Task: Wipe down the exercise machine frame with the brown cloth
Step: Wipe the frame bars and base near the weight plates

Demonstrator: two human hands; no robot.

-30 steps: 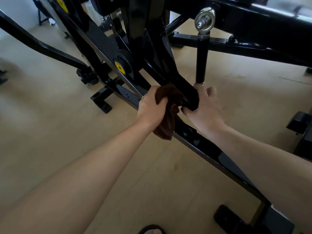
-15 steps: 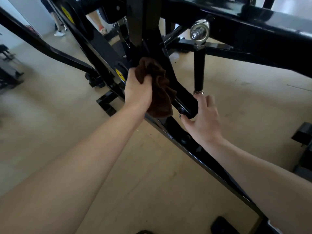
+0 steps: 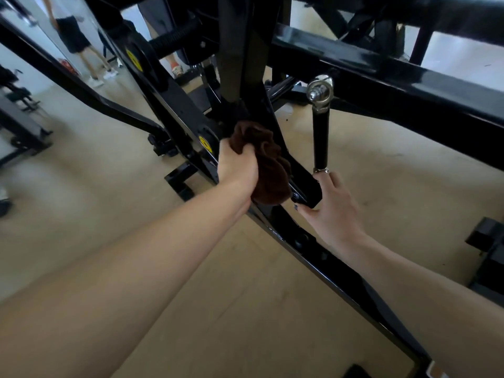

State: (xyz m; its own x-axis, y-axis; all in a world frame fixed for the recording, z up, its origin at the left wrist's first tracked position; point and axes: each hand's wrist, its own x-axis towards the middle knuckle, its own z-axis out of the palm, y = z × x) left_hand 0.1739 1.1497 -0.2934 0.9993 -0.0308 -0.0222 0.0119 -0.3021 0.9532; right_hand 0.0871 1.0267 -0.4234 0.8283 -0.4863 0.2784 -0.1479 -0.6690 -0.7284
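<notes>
Already your brown cloth [image 3: 266,165] had climbed from the lower junction, where it sat a second earlier, up the slanted black bar of the exercise machine frame [image 3: 381,75], and over the last half second it barely shifted, bunched against that bar just right of a yellow sticker [image 3: 205,143]. Your left hand [image 3: 237,166] gripped it with fingers curled tight into the folds. That reads as one upward stroke finished on this member, with most of the frame probably unwiped. Your right hand [image 3: 331,205] stayed braced at the bar's lower end below the black rod [image 3: 320,137], thumb underneath and fingers laid nearly straight against it, holding nothing. You could not see the cloth's contact face, hidden behind your knuckles; the frame ran out of view on every side, and the people by the far wall were cut off above the waist.
</notes>
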